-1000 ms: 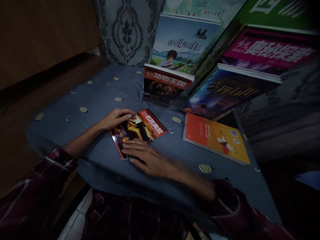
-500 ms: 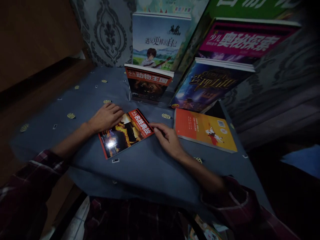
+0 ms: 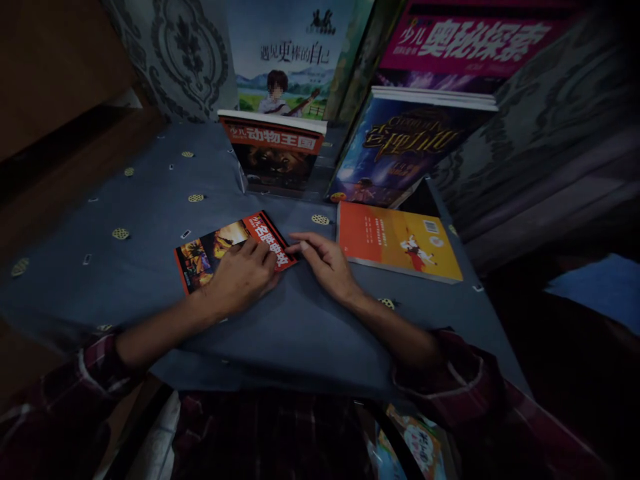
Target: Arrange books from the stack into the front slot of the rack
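Note:
A thin paperback book (image 3: 227, 240) with a dark picture cover and a red title strip lies flat on the cloth-covered table, turned at an angle. Palm down, my left hand (image 3: 245, 277) rests across its near right part, fingers slightly bent on the cover and hiding some of it. At the book's right corner is my right hand (image 3: 327, 267), its index finger stretched out and its thumb by the corner. Whether that thumb presses on the book is hard to make out.
An orange and yellow book (image 3: 400, 243) lies to the right. Behind stand a lion-cover book (image 3: 275, 160), a blue-purple book (image 3: 400, 143), a magenta book (image 3: 460, 47) and a light blue book (image 3: 285, 60). Patterned curtain (image 3: 185, 53) hangs at the back.
My left hand has moved from the book's upper left edge right and nearer, across the cover. My right hand stays by the corner. The camera view has shifted down.

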Available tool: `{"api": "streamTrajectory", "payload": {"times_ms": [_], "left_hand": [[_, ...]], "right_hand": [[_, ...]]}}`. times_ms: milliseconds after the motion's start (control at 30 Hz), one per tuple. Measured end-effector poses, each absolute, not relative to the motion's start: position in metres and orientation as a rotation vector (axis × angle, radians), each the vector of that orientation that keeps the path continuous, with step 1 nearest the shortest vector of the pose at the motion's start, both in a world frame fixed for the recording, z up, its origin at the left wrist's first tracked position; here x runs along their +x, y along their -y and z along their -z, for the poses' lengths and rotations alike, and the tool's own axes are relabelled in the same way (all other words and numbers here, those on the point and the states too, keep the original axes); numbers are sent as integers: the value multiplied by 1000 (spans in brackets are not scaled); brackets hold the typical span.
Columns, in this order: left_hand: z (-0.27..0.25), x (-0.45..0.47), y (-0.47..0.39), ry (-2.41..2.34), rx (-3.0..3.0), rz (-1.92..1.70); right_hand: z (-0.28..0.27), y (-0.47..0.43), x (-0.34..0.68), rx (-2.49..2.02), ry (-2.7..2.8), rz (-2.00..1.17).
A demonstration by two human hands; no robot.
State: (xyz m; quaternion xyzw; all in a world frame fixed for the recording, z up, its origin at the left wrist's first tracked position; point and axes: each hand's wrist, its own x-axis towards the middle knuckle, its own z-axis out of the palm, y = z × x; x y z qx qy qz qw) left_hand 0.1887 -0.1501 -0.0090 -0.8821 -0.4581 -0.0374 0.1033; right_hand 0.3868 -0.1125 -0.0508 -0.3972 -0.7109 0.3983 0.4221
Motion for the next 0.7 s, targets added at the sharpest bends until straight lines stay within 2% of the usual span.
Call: {"api": "streamTrajectory", "payload": {"times_ms": [433,700], "left_hand": [[7,191,150,1267,-2580,130],[7,192,153,1352,-2608,111]], "right_hand": [[49,114,388,-998,1794,-942],[46,118,389,-999,1846,-776]]}}
